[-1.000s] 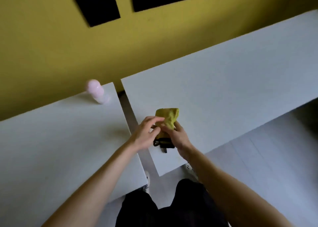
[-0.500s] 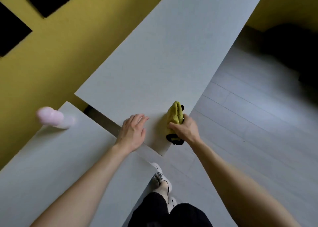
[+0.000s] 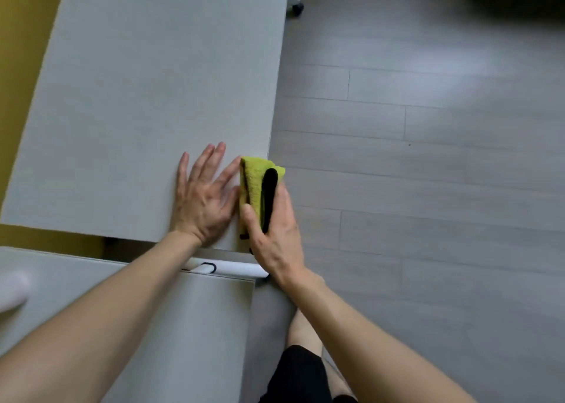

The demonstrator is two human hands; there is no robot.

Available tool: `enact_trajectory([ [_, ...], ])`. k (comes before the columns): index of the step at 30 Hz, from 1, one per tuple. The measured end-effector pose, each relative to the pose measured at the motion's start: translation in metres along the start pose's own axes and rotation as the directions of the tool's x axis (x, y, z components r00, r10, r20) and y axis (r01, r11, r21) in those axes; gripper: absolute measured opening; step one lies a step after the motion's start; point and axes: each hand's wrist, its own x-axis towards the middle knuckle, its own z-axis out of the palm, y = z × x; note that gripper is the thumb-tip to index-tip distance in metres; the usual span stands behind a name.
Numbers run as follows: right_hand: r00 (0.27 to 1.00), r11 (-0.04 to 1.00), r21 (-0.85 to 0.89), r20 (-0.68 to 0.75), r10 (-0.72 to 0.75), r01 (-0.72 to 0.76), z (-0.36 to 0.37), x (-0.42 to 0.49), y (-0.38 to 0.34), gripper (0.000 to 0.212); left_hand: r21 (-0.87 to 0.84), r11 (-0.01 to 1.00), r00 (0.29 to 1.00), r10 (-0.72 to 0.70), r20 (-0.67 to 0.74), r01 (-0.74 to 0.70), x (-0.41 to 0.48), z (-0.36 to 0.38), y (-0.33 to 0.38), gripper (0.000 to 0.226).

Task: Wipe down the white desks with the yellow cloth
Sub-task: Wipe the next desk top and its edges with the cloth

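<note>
**My two hands and the yellow cloth at the desk corner**

Closest to me are my black shorts [image 3: 299,375] and one bare leg. My two arms reach out from there. Under my left arm is the near white desk [image 3: 183,326]. A pale blurry thing [image 3: 12,289] sits at its left side, and I cannot tell what it is. A white bar [image 3: 235,269] lies in the gap between this desk and the next one.

My left hand [image 3: 203,200] lies flat on the big white desk [image 3: 153,81]. Its fingers are straight and spread apart. One fingertip is just beside the cloth.

My right hand [image 3: 275,237] grips the yellow cloth [image 3: 252,185]. My thumb presses on its left side, and my other fingers curl round its right side. The cloth is folded up and has a black strip [image 3: 269,194] on top. It sits at the near right corner of the big desk, right at the edge.

Past the cloth the desk top goes on, long and bare. A wheel [image 3: 295,3] shows by its far right corner. The grey floor [image 3: 428,188] is on the right, and the yellow wall [image 3: 18,51] is on the left.
</note>
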Motion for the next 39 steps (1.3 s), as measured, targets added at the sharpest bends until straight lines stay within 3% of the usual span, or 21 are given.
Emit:
enact_trajectory([
  [4,0.979,0.988,0.123,-0.193,-0.07,0.095,0.01,-0.004,0.025,0.064,0.006,1.0,1.0,0.011,-0.026,-0.01,0.001,0.0,0.001,0.057],
  [7,0.942,0.987,0.134,-0.334,-0.039,0.089,0.021,0.023,0.01,0.071,0.017,1.0,1.0,0.01,-0.027,-0.009,0.0,0.001,0.0,0.058],
  [11,0.935,0.987,0.055,-0.333,-0.122,0.148,0.027,0.055,-0.008,0.082,0.016,1.0,0.998,0.014,-0.063,-0.013,0.002,0.002,-0.004,0.052],
  [14,0.921,0.979,0.026,-0.344,-0.181,0.202,0.04,0.014,0.006,0.071,0.0,1.0,0.997,0.018,-0.069,-0.018,0.0,0.003,-0.003,0.057],
  [18,0.939,0.98,-0.021,-0.282,-0.195,0.197,0.052,-0.036,0.023,0.075,-0.025,0.999,0.997,0.022,-0.077,-0.024,-0.001,0.001,-0.003,0.057],
  [22,0.948,0.995,0.057,-0.312,-0.063,0.085,0.034,0.045,0.001,0.079,-0.046,0.999,0.995,-0.001,-0.095,-0.004,0.0,0.002,-0.003,0.055],
  [25,0.948,0.995,0.061,-0.314,-0.05,0.073,0.02,0.096,-0.014,0.079,-0.039,0.999,0.995,-0.01,-0.102,0.006,0.0,0.003,-0.003,0.056],
  [32,0.97,0.999,0.01,-0.237,-0.049,0.053,0.048,-0.036,0.01,0.077,0.012,0.999,0.994,-0.033,-0.107,0.034,-0.003,0.003,0.0,0.058],
  [39,0.949,0.998,-0.056,-0.313,-0.021,0.004,0.018,0.126,-0.039,0.076,0.006,0.999,0.992,-0.041,-0.119,0.042,-0.002,0.004,0.0,0.057],
])
